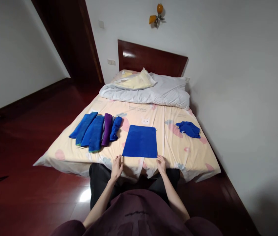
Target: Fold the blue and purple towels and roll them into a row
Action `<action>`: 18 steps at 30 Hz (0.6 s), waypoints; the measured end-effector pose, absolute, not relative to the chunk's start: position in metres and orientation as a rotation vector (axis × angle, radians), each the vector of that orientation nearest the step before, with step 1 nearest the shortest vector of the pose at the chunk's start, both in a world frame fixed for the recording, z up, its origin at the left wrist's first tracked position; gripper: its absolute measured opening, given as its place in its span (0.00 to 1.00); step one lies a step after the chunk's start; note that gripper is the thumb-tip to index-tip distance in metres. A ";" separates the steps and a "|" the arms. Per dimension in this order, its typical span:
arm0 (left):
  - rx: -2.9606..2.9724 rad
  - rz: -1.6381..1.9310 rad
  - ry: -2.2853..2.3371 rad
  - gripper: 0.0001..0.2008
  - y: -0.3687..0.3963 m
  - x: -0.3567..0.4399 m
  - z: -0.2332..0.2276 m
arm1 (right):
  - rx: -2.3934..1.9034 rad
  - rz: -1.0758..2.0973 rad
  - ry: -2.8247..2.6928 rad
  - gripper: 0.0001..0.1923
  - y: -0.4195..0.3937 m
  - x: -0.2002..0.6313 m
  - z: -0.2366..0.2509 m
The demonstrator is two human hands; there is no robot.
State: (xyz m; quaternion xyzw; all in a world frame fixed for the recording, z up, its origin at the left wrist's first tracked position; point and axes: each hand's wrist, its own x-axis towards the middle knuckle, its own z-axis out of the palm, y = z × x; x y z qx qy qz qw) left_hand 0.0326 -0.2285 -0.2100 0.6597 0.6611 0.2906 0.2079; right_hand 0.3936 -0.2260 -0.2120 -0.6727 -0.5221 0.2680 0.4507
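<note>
A blue towel (141, 141) lies flat and spread out on the bed, with a small white tag at its far right corner. My left hand (117, 166) is at its near left corner, fingers closed at the edge. At the near right corner, my right hand (161, 164) has its fingertips together on the cloth. To the left lies a row of several folded or rolled towels, among them a blue towel (96, 134) and a purple towel (107, 129). A crumpled blue cloth (189, 128) rests on the right side of the bed.
The bed (62, 144) has a patterned cream sheet. Behind the towels, a bunched white quilt (170, 90) and a pale yellow cloth (139, 81) lie before the dark wooden headboard (151, 59). A white wall (247, 98) stands close along the right side.
</note>
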 end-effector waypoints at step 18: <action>1.433 0.763 1.720 0.21 -0.157 0.026 -0.171 | -1.522 0.898 -1.176 0.29 -0.199 0.410 -0.213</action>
